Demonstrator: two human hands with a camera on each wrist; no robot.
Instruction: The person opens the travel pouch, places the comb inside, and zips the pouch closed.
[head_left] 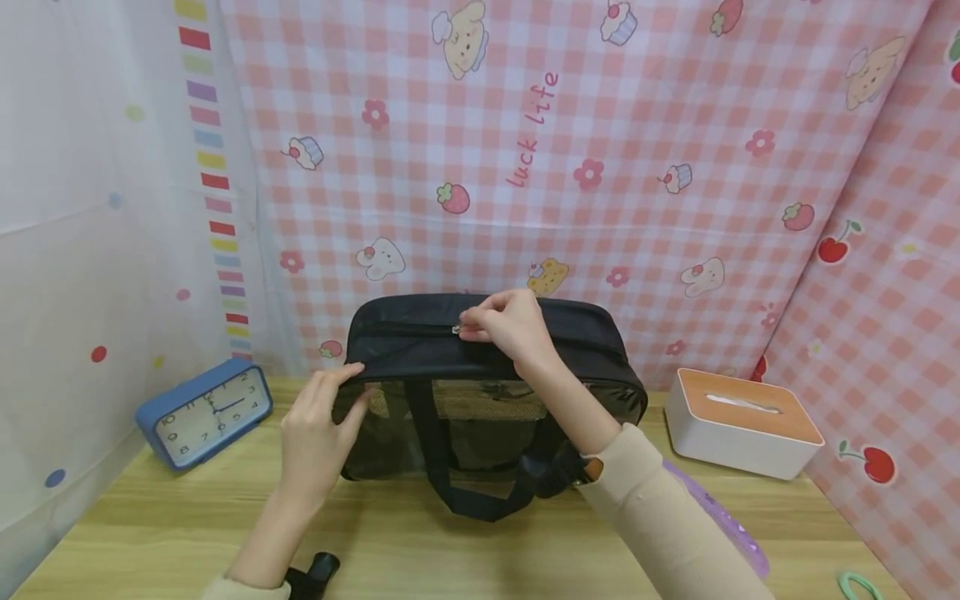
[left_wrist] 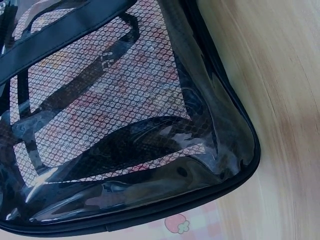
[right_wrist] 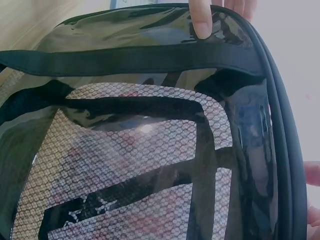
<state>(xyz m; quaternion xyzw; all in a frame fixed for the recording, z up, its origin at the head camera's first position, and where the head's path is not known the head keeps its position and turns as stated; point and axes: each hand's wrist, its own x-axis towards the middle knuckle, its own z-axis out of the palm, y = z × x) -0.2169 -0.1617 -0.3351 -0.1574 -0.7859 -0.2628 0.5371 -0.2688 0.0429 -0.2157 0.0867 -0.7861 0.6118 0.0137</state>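
Note:
A black travel bag (head_left: 480,362) with clear front panel and mesh back stands upright on the table. My right hand (head_left: 516,329) pinches the zipper pull (head_left: 455,330) on its top, left of the middle. At the bag's upper left corner my left hand (head_left: 318,425) grips the edge, fingers over the top and thumb against the clear panel. The right wrist view shows that thumb (right_wrist: 201,22) on the panel (right_wrist: 125,35), with other fingers behind the rim. A black strap handle (head_left: 480,507) hangs down the front. In the left wrist view the bag (left_wrist: 100,220) appears without the hand.
A blue alarm clock (head_left: 206,412) stands at the left. To the right is a white tissue box (head_left: 738,442) with a wood-coloured lid. A purple flat item (head_left: 723,521) lies partly behind the right sleeve, and a green ring (head_left: 858,583) sits near the front right corner.

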